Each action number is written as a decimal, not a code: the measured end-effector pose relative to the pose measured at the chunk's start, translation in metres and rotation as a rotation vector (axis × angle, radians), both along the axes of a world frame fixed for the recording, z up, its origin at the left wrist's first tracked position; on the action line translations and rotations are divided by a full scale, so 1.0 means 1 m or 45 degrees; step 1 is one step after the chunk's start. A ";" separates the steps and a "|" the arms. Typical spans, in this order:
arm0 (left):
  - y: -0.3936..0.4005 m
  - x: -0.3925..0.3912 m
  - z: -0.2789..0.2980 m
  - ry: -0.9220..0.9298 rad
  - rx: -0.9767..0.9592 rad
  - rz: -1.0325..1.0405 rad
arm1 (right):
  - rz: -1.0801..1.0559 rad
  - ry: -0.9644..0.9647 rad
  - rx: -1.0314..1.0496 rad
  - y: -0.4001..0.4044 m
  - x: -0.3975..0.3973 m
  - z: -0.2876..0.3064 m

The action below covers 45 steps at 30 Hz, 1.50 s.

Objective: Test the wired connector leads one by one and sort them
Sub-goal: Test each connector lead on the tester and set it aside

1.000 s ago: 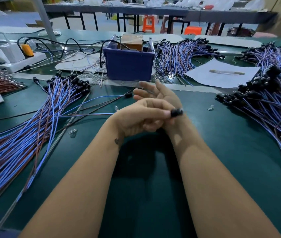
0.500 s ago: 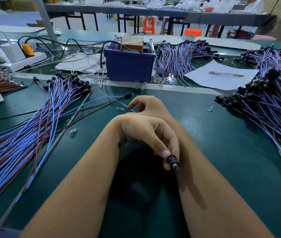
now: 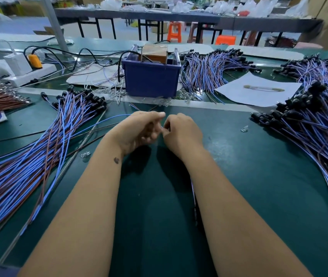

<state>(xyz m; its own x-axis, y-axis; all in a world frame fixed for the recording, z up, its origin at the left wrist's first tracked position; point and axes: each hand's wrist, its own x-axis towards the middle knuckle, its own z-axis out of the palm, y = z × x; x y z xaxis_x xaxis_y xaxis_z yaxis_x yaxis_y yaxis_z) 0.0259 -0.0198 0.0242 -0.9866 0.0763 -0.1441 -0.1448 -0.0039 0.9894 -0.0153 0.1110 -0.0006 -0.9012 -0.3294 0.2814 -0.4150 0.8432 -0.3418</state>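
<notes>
- Dark green bench mat [image 3: 259,166] fills the foreground, with a blue plastic bin [image 3: 151,78] at its far edge.
- Left hand [image 3: 139,130] and right hand [image 3: 183,132] meet at the fingertips in front of the bin, fingers curled; what they pinch is too blurred to tell.
- Heaps of blue-and-brown wired leads with black connectors lie left [image 3: 29,156] and right [image 3: 309,124].
- One thin lead [image 3: 194,204] runs along the right forearm's inner edge.

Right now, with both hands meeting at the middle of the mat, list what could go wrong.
1. The left hand and right hand pinch something too small to make out; it could slip and be lost among the loose clear bulbs on the mat.
2. The left pile of leads fans toward the forearm; a sweep could drag leads and mix sorted with unsorted.
</notes>
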 end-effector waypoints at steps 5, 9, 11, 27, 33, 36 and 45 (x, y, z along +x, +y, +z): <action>0.003 -0.014 -0.010 0.117 0.233 0.575 | 0.048 0.067 0.064 -0.005 0.005 0.000; 0.009 -0.015 -0.013 0.249 0.119 0.724 | -0.041 -0.046 -0.218 -0.005 0.001 0.000; 0.012 -0.016 -0.015 0.243 -0.042 0.729 | -0.117 -0.133 -0.533 -0.002 -0.002 0.001; 0.045 -0.014 -0.027 0.420 -1.418 0.446 | -0.262 -0.331 -1.169 0.002 -0.010 0.000; 0.047 -0.014 -0.027 0.366 -1.245 0.504 | -0.269 -0.313 -1.158 0.003 -0.010 0.000; 0.047 -0.014 -0.028 0.361 -1.259 0.515 | -0.272 -0.304 -1.177 0.003 -0.011 0.000; 0.033 -0.014 -0.025 0.245 -1.730 0.650 | -0.275 -0.249 -1.119 0.002 -0.010 -0.001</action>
<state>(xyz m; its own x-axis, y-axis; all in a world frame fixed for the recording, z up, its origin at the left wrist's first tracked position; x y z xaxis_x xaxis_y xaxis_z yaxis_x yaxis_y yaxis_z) 0.0121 0.0129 -0.0004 -0.8762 -0.3640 0.3160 -0.2817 0.9186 0.2773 -0.0254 0.1132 -0.0015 -0.9761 0.1109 0.1867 -0.1463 0.3000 -0.9427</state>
